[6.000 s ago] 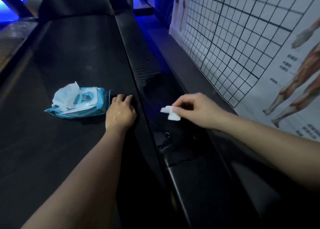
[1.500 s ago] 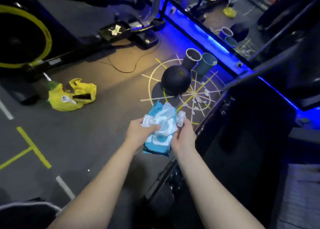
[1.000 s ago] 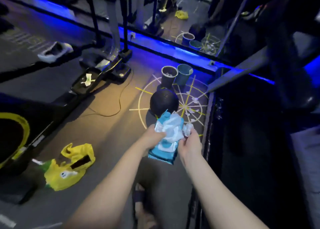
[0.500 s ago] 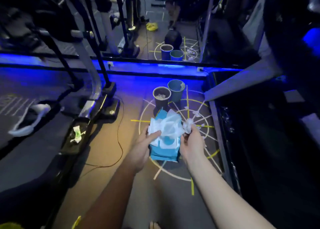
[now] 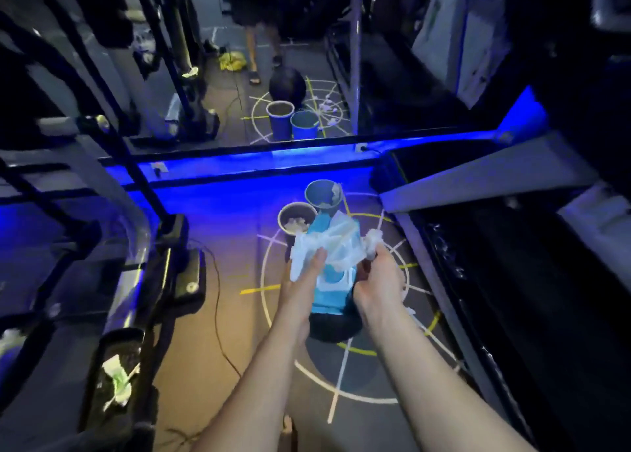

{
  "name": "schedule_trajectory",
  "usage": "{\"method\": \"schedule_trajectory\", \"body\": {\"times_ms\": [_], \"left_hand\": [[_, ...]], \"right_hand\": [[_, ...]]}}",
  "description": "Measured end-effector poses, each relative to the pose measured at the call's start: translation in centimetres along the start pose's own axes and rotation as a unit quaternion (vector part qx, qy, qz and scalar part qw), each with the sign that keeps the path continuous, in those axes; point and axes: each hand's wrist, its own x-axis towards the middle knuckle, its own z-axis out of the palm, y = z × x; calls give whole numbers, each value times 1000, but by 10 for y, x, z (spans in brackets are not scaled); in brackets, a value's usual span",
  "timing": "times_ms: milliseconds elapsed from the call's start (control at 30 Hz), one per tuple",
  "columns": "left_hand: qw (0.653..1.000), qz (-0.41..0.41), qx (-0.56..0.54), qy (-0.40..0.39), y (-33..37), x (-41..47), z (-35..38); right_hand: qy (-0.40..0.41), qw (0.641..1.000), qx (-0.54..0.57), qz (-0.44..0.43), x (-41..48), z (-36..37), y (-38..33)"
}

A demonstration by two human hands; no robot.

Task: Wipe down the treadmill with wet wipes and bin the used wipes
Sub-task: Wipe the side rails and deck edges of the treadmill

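Since the view six seconds back, when the pack lay on the belt, both hands have carried it off the treadmill (image 5: 512, 281), which now runs dark along my right. Its deck is so dim that I cannot judge how much of it has been wiped. Ahead on the floor the two bins stand side by side, the grey bin (image 5: 297, 204) holding pale scraps and the blue bin (image 5: 316, 194) just behind it; the pack covers part of both. A dark ball (image 5: 333, 328) sits below the pack, mostly hidden by it. My left hand (image 5: 300, 287) holds the wipes pack (image 5: 333, 287) from underneath, thumb pressed onto the loose sheets (image 5: 327, 243) spilling from its mouth. I judge the pack soft, light and slick in its film, so it is best gripped across its body, not by those sheets, which would only pull free. My right hand (image 5: 379, 281) pinches the used wipe (image 5: 374, 240), balled up at the fingertips close above the bins. It is damp, limp and nearly weightless, so I expect it to cling to the skin and need a shake to drop. Whether those fingers also steady the pack's edge I cannot tell, and motion blur smears the small scraps lying on the floor markings
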Motion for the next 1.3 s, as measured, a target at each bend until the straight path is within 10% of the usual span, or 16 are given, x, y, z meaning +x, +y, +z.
{"method": "schedule_trajectory", "body": {"times_ms": [433,1033,1300], "left_hand": [[958,-172,141,-183,54,216,76],[927,-202,199,-246,98,484,264],[863,-268,289,-316,105,599,313]], "right_hand": [[99,986,78,-106,140,64,-55],[130,964,173,-156,367,192,-162],[258,928,178,-200,395,178,-184]]}}
